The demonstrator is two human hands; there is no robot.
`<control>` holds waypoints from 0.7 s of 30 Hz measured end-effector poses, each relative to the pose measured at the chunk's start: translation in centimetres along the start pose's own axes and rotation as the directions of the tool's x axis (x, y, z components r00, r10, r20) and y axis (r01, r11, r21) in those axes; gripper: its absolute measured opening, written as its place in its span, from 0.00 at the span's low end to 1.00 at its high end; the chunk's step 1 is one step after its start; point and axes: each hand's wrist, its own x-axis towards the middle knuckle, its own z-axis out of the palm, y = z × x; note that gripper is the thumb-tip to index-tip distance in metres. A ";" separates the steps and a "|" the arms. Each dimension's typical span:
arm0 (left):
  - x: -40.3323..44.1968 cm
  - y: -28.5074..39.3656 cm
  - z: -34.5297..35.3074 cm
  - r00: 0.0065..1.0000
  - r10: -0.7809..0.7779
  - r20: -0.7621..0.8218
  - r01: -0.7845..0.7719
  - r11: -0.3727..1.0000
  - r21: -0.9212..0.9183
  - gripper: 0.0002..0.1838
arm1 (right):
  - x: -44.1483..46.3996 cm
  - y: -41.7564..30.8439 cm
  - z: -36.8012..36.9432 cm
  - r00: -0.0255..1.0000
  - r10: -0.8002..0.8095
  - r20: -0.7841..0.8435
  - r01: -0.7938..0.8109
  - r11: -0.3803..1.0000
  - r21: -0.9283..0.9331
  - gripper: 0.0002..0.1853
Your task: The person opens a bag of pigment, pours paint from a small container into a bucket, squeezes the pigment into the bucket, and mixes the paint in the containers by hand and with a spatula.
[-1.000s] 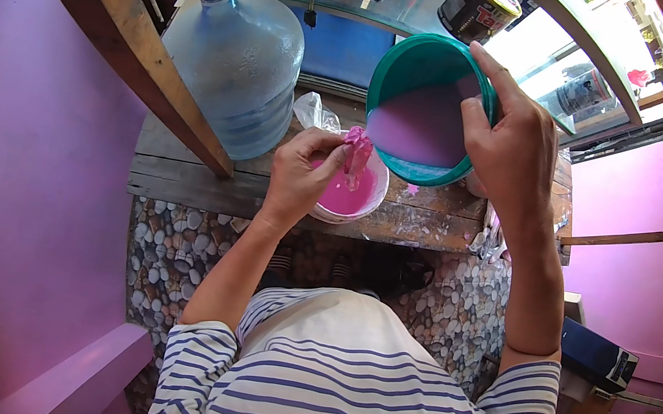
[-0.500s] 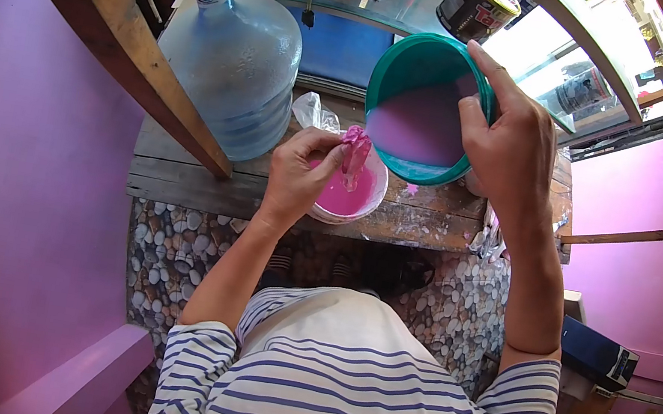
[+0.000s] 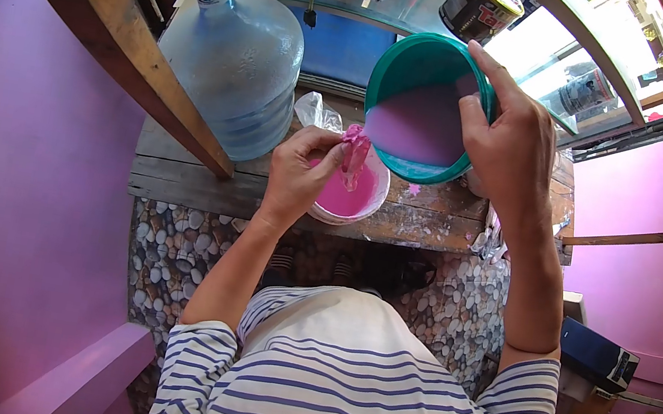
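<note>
My left hand [image 3: 299,169] pinches a small plastic bag [image 3: 354,157] smeared with pink, fingers closed at its upper part. The bag hangs over a white tub [image 3: 381,192] that holds bright pink liquid [image 3: 343,200]. In my right hand [image 3: 513,145] is a green bucket [image 3: 402,62], gripped by its right side with the thumb at the rim. The bucket is tilted toward me and to the left, and pale pinkish-purple liquid [image 3: 421,126] lies inside it. Its lower rim is close to the bag and the tub; whether they touch I cannot tell.
A large clear water jug [image 3: 237,62] stands on the wooden bench [image 3: 189,176] at the left, behind a slanted wooden post [image 3: 126,53]. Clear plastic [image 3: 318,111] lies behind the tub. A dark paint can [image 3: 480,7] sits at the back. Pink and white splashes mark the bench.
Both hands, the bag and the green bucket keep nearly the same positions. The view has shifted very slightly.
</note>
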 end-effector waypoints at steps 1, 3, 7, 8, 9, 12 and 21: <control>0.0 0.0 0.0 1.000 0.000 0.000 0.000 1.000 0.001 0.08 | 0.0 0.1 0.0 1.000 0.007 0.002 -0.007 1.000 0.002 0.23; 0.1 0.0 -0.1 1.000 -0.012 -0.001 0.012 1.000 -0.015 0.08 | 0.0 0.4 -0.1 0.998 0.056 0.017 -0.056 0.998 0.022 0.23; 0.6 -0.1 -0.3 1.000 -0.020 0.002 0.020 1.000 -0.009 0.07 | 0.1 2.1 -0.4 0.959 0.257 0.116 -0.271 0.954 0.126 0.24; 0.8 0.0 -0.5 1.000 -0.025 0.000 0.025 1.000 -0.010 0.07 | -0.1 3.0 -0.3 0.959 0.257 0.115 -0.271 0.954 0.129 0.24; 1.0 0.1 -0.6 1.000 -0.029 -0.002 0.029 1.000 -0.010 0.07 | -0.5 4.3 0.0 0.947 0.303 0.105 -0.318 0.930 0.184 0.24; 1.9 1.2 -1.3 0.999 -0.043 -0.011 0.043 0.999 -0.009 0.06 | -2.8 9.9 1.9 0.946 0.320 0.054 -0.315 0.864 0.394 0.23; 4.3 4.5 -1.5 0.999 -0.008 -0.031 0.004 0.990 -0.138 0.08 | -16.1 21.5 8.7 0.694 0.640 0.331 -0.719 0.592 0.364 0.22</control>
